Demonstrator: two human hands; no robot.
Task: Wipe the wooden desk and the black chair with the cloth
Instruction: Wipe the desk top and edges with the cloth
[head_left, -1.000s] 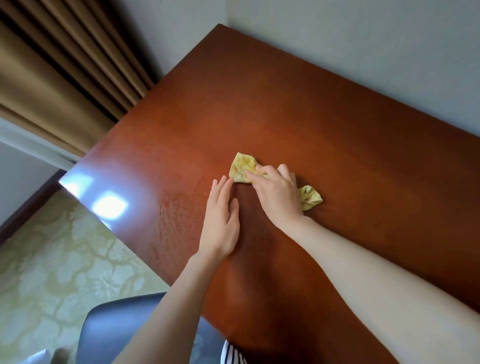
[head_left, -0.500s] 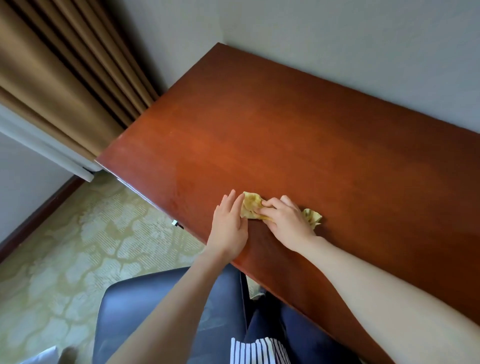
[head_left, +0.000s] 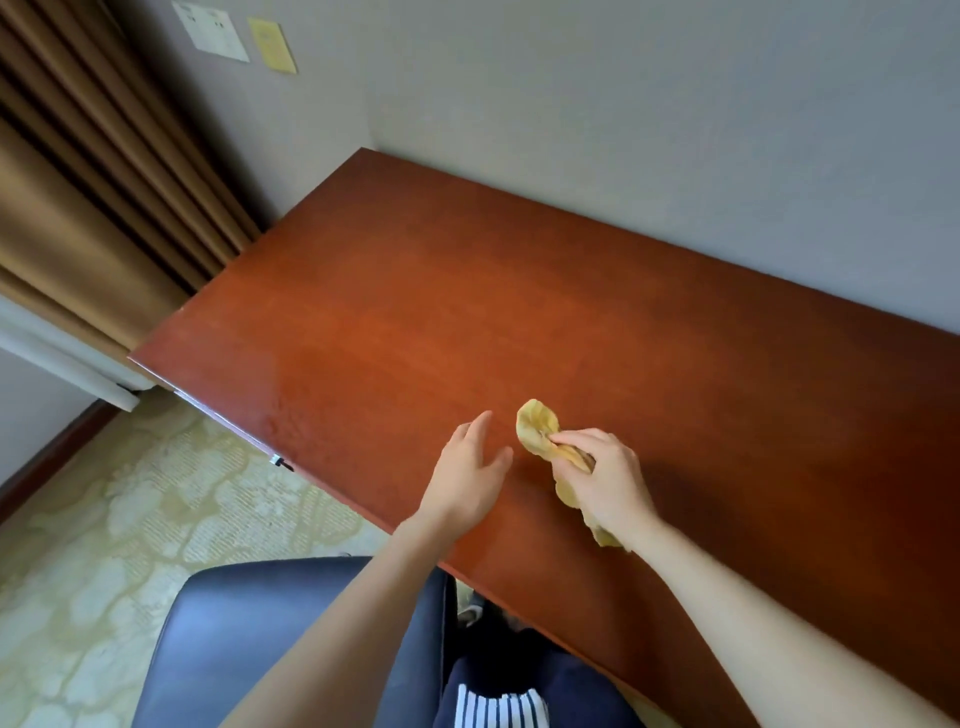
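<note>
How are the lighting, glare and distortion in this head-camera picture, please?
Head view: soft light, seemingly from the left; pale sheen on the wooden desk near its left corner reveals wipe streaks; a faint shadow lies right of the right hand gripping the yellow cloth; the wide-angle lens skews the desk's edges.

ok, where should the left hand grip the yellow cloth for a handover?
Probably best to pinch the bunched end of the yellow cloth that sticks out past the fingers of the right hand, coming in from the side of the left hand. That lobe is free and thick; the rest sits inside the right grip or trails under the wrist.
</note>
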